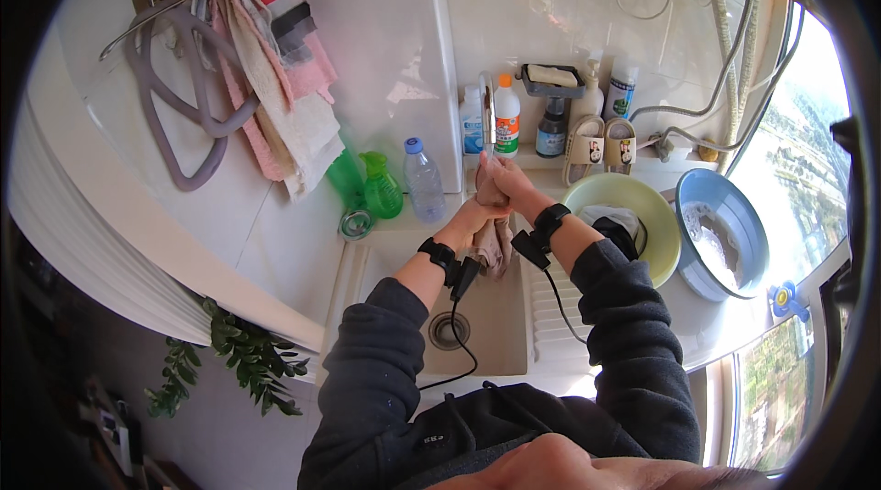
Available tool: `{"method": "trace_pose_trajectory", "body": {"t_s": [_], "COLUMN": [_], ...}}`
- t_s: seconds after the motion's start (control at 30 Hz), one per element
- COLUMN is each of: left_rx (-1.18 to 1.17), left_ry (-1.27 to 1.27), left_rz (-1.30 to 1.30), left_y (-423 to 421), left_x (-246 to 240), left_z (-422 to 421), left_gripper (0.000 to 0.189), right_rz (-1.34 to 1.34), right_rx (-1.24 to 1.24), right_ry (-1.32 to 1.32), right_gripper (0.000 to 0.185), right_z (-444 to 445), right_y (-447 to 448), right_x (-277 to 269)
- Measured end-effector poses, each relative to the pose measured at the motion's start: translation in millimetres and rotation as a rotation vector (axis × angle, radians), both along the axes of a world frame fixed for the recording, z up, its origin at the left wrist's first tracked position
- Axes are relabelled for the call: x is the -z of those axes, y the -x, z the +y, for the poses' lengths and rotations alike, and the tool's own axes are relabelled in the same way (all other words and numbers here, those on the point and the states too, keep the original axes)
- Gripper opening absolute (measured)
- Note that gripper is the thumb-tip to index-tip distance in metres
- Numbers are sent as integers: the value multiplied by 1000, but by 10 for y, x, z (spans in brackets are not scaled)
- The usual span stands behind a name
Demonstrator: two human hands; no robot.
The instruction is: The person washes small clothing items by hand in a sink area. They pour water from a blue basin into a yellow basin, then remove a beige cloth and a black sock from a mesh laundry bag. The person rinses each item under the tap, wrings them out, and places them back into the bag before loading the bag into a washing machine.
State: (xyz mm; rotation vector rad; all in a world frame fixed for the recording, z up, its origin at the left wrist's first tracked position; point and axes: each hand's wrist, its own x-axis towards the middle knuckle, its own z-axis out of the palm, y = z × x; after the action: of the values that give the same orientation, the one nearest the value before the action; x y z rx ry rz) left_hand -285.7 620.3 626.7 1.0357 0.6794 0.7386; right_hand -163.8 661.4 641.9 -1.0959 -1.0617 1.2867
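Both my hands are close together just under the spout of a chrome faucet, at the back of a white sink. A wet, pinkish piece of cloth is bunched between them, its lower part hanging into the basin. My left hand grips it from below. My right hand holds the upper part, directly beneath the spout. The fingers partly cover the cloth, so its full shape is hidden. Below, the round drain shows in the basin floor.
Right of the sink, a yellow-green basin holds dark and white fabric; a blue basin contains sudsy water. Behind stand cleaning bottles, a soap dish and slippers. A green spray bottle and clear plastic bottle stand left.
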Motion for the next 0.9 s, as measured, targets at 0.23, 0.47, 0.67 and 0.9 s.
{"method": "trace_pose_trajectory", "body": {"t_s": [0.23, 0.47, 0.67, 0.9], "left_rx": [-38, -57, 109, -25], "left_ry": [-246, -269, -206, -112], "left_rz": [235, 195, 200, 233], "left_y": [-77, -93, 135, 61], "left_x": [57, -41, 50, 154], "left_z": [157, 47, 70, 150], "left_gripper": [25, 37, 37, 28], "right_rz": [21, 156, 373, 467], "right_rx": [-195, 140, 236, 147], "right_ry": [95, 80, 86, -49], "right_gripper": [39, 32, 32, 30], "right_z": [-169, -109, -73, 22], "right_y": [-156, -127, -197, -276], "right_x": [49, 114, -82, -250]}}
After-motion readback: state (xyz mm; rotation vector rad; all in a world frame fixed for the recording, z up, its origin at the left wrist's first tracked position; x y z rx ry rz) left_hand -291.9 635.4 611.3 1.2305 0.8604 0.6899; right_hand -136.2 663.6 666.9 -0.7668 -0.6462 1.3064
